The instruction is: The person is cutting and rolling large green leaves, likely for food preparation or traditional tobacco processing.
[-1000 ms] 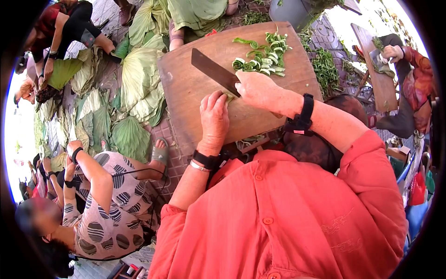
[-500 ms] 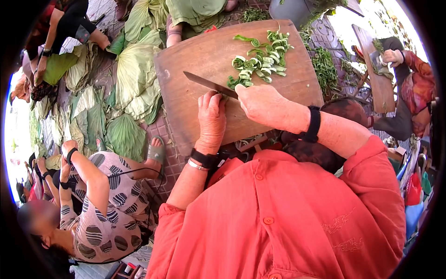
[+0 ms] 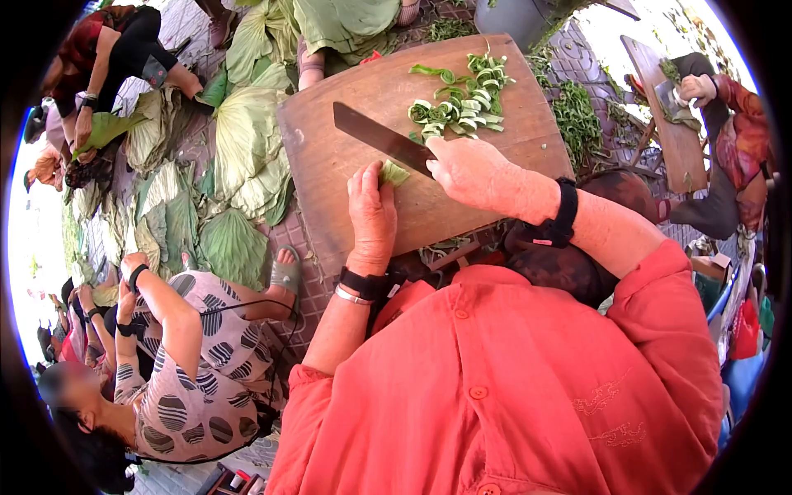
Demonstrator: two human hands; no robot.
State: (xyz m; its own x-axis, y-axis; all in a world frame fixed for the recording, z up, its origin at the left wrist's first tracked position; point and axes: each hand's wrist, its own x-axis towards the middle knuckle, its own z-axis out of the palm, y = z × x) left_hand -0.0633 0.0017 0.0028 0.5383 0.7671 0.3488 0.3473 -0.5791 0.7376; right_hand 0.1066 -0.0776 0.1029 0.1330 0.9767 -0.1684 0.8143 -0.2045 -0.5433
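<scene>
My right hand (image 3: 474, 169) is closed on the handle of a cleaver (image 3: 379, 136), whose blade points to the upper left above the wooden board (image 3: 322, 181). On the board, my left hand (image 3: 371, 206) is closed round a small pale green leaf piece (image 3: 394, 173), which sticks out beside its fingertips. The rest of that piece is hidden under the fingers. Curled green-and-white cut strips (image 3: 462, 107) lie in a loose pile beyond the cleaver.
Large green leaves (image 3: 239, 140) cover the ground at the left. A seated person in a patterned shirt (image 3: 190, 404) is at the lower left. Another person's gloved hand (image 3: 697, 88) is at a wooden bench (image 3: 676, 157) on the right. A grey bucket (image 3: 516, 18) stands behind the board.
The cleaver has lifted and swung away from my left hand, and its broad side now shows. The leaf piece at my left fingertips has come into view.
</scene>
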